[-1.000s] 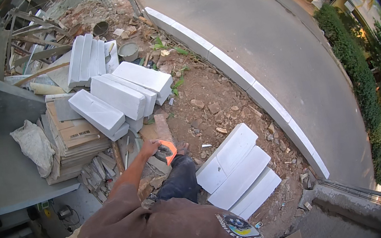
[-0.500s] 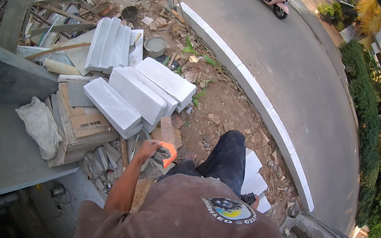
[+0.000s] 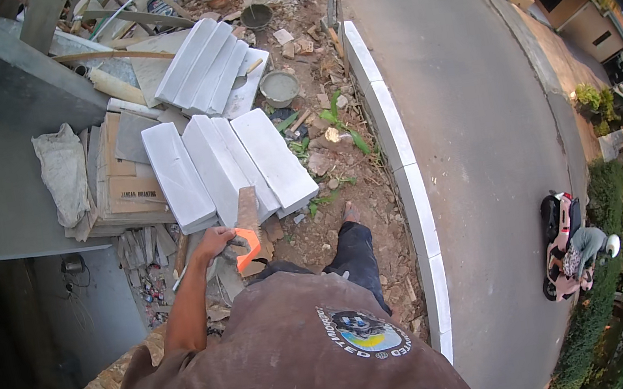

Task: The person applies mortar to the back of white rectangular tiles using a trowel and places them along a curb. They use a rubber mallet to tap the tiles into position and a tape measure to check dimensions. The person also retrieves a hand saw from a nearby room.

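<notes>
My left hand [image 3: 216, 242] is closed round the orange handle of a handsaw [image 3: 249, 213]. Its brownish toothed blade points away from me, toward the front end of a row of white building blocks [image 3: 274, 156]. From this angle I cannot tell whether the blade touches them. Behind that row lies a second stack of white blocks [image 3: 201, 63], with a trowel [image 3: 252, 68] at its right side. My right hand is hidden beyond my body.
Stacked cardboard boxes [image 3: 138, 193] stand left of the blocks, with a dusty sack [image 3: 63, 175] on their side. Beyond lie a mortar bucket [image 3: 280, 87] and a darker bucket [image 3: 256, 17]. A white kerb [image 3: 397, 142] separates rubble from road, where someone rides a pink scooter [image 3: 562, 247].
The saw and my left hand have moved slightly left and up toward the blocks. My right hand has gone out of view. The scooter has come nearer along the road.
</notes>
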A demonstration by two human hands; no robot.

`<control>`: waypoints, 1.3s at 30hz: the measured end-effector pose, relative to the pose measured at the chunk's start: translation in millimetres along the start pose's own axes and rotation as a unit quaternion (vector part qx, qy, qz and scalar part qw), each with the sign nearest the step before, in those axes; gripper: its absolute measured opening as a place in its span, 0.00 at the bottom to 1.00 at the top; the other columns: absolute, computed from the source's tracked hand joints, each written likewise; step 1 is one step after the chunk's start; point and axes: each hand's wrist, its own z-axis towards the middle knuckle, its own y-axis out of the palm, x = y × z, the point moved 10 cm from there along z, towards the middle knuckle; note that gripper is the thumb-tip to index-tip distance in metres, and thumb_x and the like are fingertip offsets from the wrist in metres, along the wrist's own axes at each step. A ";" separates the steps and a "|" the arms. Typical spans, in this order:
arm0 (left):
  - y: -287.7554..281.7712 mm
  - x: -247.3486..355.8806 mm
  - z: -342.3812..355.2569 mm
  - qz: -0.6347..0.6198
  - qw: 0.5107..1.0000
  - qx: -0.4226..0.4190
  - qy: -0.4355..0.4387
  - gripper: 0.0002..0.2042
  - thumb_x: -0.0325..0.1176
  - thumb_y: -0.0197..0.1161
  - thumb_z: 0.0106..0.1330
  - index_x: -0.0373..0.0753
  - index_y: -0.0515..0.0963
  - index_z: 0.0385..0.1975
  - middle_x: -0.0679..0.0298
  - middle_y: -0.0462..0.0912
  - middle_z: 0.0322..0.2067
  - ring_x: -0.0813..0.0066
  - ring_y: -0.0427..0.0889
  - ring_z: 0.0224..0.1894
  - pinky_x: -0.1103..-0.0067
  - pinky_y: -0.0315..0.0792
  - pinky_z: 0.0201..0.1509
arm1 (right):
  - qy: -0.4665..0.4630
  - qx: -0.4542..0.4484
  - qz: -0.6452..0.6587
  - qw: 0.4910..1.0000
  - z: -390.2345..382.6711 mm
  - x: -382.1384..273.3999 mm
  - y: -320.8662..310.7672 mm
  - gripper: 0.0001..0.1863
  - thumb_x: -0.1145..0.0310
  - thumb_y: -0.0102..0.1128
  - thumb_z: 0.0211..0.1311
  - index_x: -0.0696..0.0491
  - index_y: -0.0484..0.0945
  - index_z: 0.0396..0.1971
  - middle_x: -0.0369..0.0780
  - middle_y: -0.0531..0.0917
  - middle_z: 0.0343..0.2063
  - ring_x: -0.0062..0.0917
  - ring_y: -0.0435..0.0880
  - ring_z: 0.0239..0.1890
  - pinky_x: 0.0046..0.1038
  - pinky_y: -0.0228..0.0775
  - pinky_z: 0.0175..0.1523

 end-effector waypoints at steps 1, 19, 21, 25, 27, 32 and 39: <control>-0.3 5.5 -6.4 0.011 1.000 0.015 0.004 0.14 0.34 0.58 0.73 0.30 0.82 0.48 0.66 0.86 0.37 0.82 0.81 0.33 0.82 0.75 0.39 | 0.009 -0.007 -0.020 1.000 9.5 -25.6 10.9 0.18 0.47 0.54 0.62 0.47 0.79 0.28 0.36 0.82 0.23 0.27 0.81 0.24 0.31 0.76 0.33; 11.4 72.0 -58.8 -0.131 0.979 0.157 -0.003 0.15 0.31 0.58 0.72 0.31 0.80 0.54 0.63 0.86 0.46 0.80 0.83 0.43 0.81 0.74 0.52 | 0.078 -0.099 -0.339 0.932 132.2 -270.4 257.5 0.19 0.52 0.49 0.67 0.54 0.74 0.37 0.44 0.84 0.26 0.34 0.85 0.25 0.38 0.84 0.28; 12.4 89.0 -44.9 -0.122 0.980 0.156 0.006 0.15 0.31 0.58 0.72 0.31 0.80 0.53 0.65 0.86 0.45 0.81 0.83 0.42 0.81 0.75 0.50 | 0.065 -0.104 -0.359 0.925 143.6 -275.4 270.4 0.18 0.53 0.50 0.67 0.55 0.75 0.35 0.44 0.84 0.24 0.34 0.85 0.24 0.35 0.82 0.28; -1.6 124.4 -7.2 -0.144 0.979 0.144 0.016 0.13 0.30 0.59 0.71 0.31 0.82 0.50 0.68 0.86 0.40 0.83 0.82 0.38 0.82 0.75 0.45 | 0.005 -0.080 -0.456 0.887 166.8 -288.6 304.8 0.17 0.55 0.52 0.67 0.55 0.77 0.34 0.42 0.83 0.23 0.31 0.84 0.24 0.31 0.78 0.30; -15.6 148.0 18.8 -0.091 0.984 0.148 0.026 0.12 0.30 0.59 0.71 0.32 0.82 0.49 0.69 0.86 0.38 0.84 0.81 0.36 0.83 0.75 0.43 | -0.014 -0.066 -0.487 0.871 180.2 -294.9 326.1 0.18 0.54 0.52 0.67 0.55 0.79 0.34 0.41 0.84 0.23 0.29 0.84 0.24 0.30 0.76 0.31; -55.0 213.7 109.9 -0.021 0.993 0.113 0.003 0.13 0.31 0.60 0.69 0.32 0.83 0.49 0.69 0.86 0.34 0.85 0.79 0.31 0.82 0.74 0.36 | 0.041 -0.008 -0.424 0.905 231.0 -304.8 388.2 0.18 0.55 0.50 0.66 0.54 0.80 0.32 0.39 0.82 0.21 0.28 0.81 0.22 0.30 0.75 0.31; -136.7 318.8 248.9 0.010 0.995 0.094 0.024 0.15 0.31 0.59 0.67 0.30 0.82 0.50 0.67 0.86 0.31 0.83 0.78 0.30 0.80 0.73 0.35 | 0.060 0.010 -0.503 0.862 281.3 -320.6 571.6 0.20 0.51 0.50 0.64 0.54 0.78 0.33 0.42 0.83 0.22 0.29 0.82 0.20 0.32 0.76 0.28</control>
